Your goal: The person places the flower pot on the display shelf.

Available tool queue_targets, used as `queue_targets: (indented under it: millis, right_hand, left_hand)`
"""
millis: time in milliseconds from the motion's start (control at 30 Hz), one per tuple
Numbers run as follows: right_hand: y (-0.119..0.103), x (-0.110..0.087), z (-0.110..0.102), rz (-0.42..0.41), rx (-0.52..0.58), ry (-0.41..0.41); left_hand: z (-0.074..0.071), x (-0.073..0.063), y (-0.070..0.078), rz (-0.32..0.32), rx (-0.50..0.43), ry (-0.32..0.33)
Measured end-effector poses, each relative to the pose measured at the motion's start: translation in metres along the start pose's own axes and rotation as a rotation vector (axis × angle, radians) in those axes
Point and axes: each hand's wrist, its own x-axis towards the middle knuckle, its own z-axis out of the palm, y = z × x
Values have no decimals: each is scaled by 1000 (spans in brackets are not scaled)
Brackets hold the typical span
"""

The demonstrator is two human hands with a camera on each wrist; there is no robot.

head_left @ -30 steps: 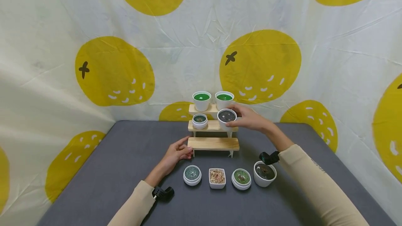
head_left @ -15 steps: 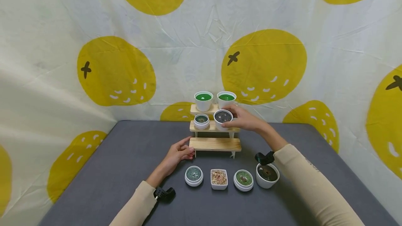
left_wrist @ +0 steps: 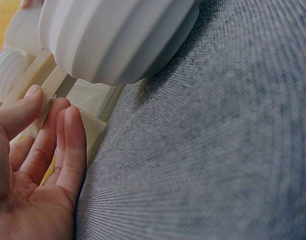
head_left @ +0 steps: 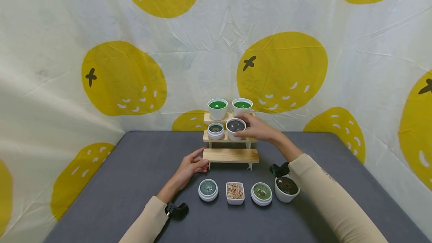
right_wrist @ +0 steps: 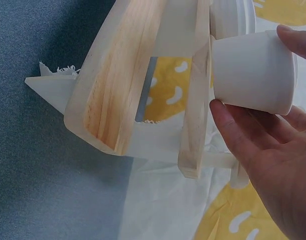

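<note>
My right hand (head_left: 258, 127) holds a white cup (head_left: 231, 135) with dark grey contents, thumb and fingers around its side. The cup is upright over the right part of the middle step (head_left: 221, 139) of a three-tier wooden stand. In the right wrist view its base (right_wrist: 215, 70) is right at the plank's surface. Beside it on that step sits a low ribbed white jar (head_left: 216, 135) with dark green contents. Low at the stand's left side, my left hand (head_left: 187, 168) pinches the end of the bottom step (head_left: 231, 155) between thumb and fingers.
Two white cups with bright green contents, a left one (head_left: 217, 113) and a right one (head_left: 241, 105), stand on the top step. In front of the stand are a blue-green jar (head_left: 207, 189), a square dish (head_left: 235, 193), a green jar (head_left: 261, 194) and a brown-topped cup (head_left: 286, 195).
My right hand has moved left along the middle step with the grey-topped cup, bringing it nearer the ribbed jar. My left hand has stayed at the stand's end.
</note>
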Motion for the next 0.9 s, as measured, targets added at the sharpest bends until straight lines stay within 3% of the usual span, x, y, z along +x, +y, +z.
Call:
queue_targets:
  millis: [900]
  right_hand:
    - [0, 5, 5, 30, -8, -9]
  left_hand:
    - [-2, -2, 3, 8, -26, -40]
